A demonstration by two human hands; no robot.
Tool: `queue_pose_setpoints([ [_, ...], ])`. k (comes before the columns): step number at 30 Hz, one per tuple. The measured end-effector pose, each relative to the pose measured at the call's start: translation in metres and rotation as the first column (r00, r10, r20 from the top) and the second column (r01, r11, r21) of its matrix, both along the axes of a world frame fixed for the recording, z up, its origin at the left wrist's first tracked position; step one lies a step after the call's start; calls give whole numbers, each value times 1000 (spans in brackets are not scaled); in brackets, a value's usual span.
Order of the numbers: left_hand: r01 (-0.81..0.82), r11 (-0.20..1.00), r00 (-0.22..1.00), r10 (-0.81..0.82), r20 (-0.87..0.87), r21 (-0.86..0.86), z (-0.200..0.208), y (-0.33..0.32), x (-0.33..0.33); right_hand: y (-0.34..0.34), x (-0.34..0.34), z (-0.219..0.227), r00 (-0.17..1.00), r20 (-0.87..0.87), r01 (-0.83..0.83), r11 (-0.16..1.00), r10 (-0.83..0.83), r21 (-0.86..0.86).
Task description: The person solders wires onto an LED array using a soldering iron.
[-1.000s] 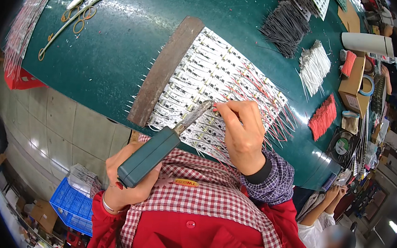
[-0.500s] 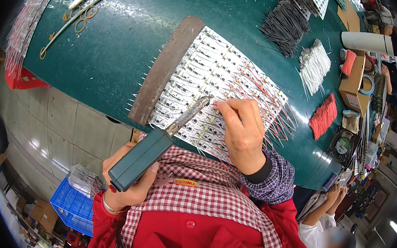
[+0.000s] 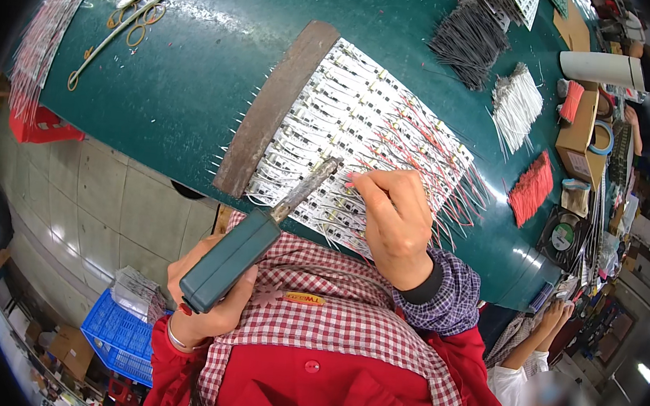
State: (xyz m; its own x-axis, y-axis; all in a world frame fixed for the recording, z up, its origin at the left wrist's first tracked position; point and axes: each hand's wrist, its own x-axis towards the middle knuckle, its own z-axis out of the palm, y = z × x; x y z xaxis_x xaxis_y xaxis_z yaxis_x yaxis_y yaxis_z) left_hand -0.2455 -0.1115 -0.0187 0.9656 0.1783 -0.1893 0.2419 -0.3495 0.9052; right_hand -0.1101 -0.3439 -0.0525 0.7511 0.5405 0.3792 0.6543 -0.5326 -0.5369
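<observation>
While left fingers point(image 3: 195, 250) wrap a boxy green-handled tool point(image 3: 235, 255), right fingers point(image 3: 374, 196) pressed together, above wire-bristled white boards point(image 3: 348, 112)

- We see a smooth plastic handle point(image 3: 232, 260) with a rough metal shaft point(image 3: 304, 191).
- We find the tabletop point(image 3: 184, 86) glossy, the brown bar point(image 3: 278, 110) matt.
- We see a cloth apron point(image 3: 344, 339).

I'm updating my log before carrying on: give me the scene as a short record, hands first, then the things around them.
Left hand: gripping a green-handled tool, metal tip over the circuit boards
Right hand: fingertips pinched at the boards; anything held is too small to tell
Brown bar: along the boards' left side
Toward the right: piles of black wires, white wires and red wires
</observation>
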Motion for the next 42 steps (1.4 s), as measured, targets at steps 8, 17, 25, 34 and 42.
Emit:
queue_pose_setpoints([
  [8,127,983,983,-143,117,136,5,2,9,2,-2,0,999,-32,-4,999,2,-34],
  [17,112,988,989,-120,81,103,6,0,12,2,-3,-1,1000,-15,-11,997,10,-82],
  [25,115,987,983,-130,130,115,0,1,2,3,-3,0,1000,10,-10,994,12,-107],
  [34,25,1000,999,-25,23,-5,-3,1,-12,4,-5,0,1000,7,13,994,-12,-106],
  [42,15,1000,1000,-16,23,23,-4,3,-22,5,-13,2,999,30,15,1000,-14,-11],
])
